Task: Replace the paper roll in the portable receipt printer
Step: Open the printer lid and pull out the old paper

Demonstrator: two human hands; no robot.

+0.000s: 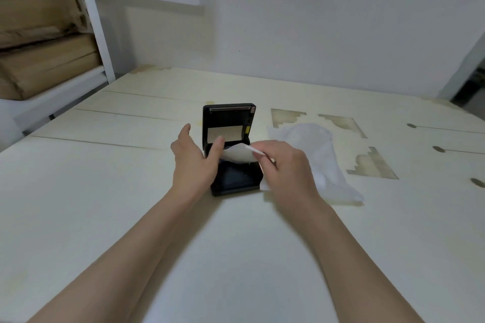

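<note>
Two bare hands work at a small black plastic receipt printer point(236, 178) standing mid-table on the pale cream wooden table point(105, 191), its hinged lid point(228, 123) raised upright. Left hand point(194, 162) steadies the printer's left side, fingers loosely spread, thumb by the white paper strip point(237, 154). Right hand point(286, 165) pinches that strip's end above the open compartment. Crumpled clear plastic wrapper point(322, 160) lies just right.

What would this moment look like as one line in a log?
printer: lid up | paper: over open bay | right hand: pinching paper edge | left hand: steadying printer | wrapper: on table
</note>
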